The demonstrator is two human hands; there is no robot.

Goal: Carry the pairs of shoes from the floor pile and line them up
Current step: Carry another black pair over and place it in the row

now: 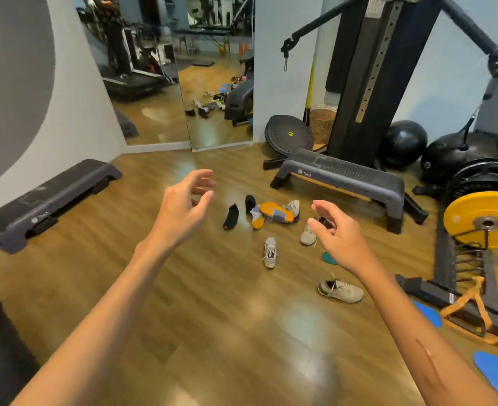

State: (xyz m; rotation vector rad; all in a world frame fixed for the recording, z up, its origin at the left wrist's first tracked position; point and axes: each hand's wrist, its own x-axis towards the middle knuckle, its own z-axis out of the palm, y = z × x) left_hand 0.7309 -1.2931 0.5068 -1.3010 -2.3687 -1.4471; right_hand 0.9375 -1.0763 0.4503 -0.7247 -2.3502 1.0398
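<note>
Several shoes lie scattered on the wooden floor ahead. Two black shoes sit at the left of the pile. Beside them lie grey shoes with orange soles, tipped over. Pale grey sneakers are spread nearer me: one in the middle, one partly behind my right hand, one closest. My left hand hovers open above the floor, left of the pile. My right hand hovers open over the pile's right side. Neither hand touches a shoe.
A grey step bench stands just behind the pile, another by the left wall. A cable machine, black balls, a yellow weight plate and blue floor discs crowd the right. Mirrors line the far wall.
</note>
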